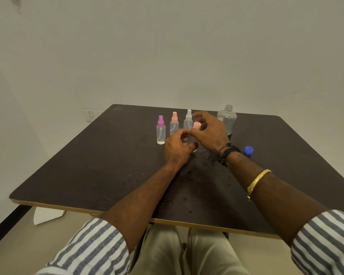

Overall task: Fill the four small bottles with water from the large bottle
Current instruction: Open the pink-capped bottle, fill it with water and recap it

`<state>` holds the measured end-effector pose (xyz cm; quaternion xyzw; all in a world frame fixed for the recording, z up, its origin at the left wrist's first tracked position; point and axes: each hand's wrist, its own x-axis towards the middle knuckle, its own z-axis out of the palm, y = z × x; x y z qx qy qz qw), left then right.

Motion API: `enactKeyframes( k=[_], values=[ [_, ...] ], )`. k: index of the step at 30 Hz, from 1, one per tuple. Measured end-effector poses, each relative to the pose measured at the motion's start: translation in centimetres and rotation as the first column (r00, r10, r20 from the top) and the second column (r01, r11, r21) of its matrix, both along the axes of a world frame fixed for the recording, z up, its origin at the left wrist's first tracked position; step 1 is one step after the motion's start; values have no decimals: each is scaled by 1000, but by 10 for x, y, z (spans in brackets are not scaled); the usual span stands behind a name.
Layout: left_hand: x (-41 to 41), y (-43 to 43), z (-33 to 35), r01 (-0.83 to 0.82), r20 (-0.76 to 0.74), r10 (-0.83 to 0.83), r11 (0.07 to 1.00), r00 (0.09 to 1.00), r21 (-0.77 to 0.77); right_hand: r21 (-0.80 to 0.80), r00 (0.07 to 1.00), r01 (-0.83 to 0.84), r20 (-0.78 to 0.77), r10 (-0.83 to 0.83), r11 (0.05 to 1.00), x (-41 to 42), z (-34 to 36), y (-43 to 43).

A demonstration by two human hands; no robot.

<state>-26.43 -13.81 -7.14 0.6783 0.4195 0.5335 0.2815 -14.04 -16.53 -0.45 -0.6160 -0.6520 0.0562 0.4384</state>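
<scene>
Sitting at a dark table (pixel 87 155), you are working both hands close together near its middle. The large bottle (pixel 227 118) is standing upright at the back right, neck open, just behind your right hand. It is looking nearly drained, so the pouring is probably mostly done. Your left hand (pixel 177 147) is curling round the body of the fourth small bottle (pixel 194 144), likely steadying it so it is not spinning. Your right hand (pixel 209 133) is reaching over it, fingertips pinching the pink spray top (pixel 197 125), probably twisting it on. The bottle body is mostly hiding between your hands, so its water level is not showing. Three more are standing in a row just behind, all capped and lined up out of the way: purple-topped bottle (pixel 160 132), pink-topped bottle (pixel 174 124), white-topped bottle (pixel 188 120). Water is showing low in the purple one; the other two are hard to read. The blue cap (pixel 248 150) is lying beside your right wrist, within reach for closing the large bottle. Water drops (pixel 189 212) are sitting on the table nearer you, so the grip may be getting slippery.
</scene>
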Motion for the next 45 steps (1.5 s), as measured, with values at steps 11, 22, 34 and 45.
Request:
enactKeyframes(
  k=[11, 22, 34, 45],
  values=[
    [2, -1, 5, -10, 17, 10, 1000, 1000, -11, 38, 992, -95, -84, 98, 995, 7, -3, 1],
    [1, -2, -1, -32, 37, 34, 998, 999, -55, 190, 987, 86, -151, -57, 978, 24, 1, -7],
    [8, -2, -2, -30, 39, 33, 997, 999, -69, -390, 973, 218, 156, -169, 895, 54, -31, -12],
    [8, 0, -6, -34, 17, 36, 997, 999, -75, -456, 972, 214, 188, -141, 864, 54, -33, -14]
  ],
)
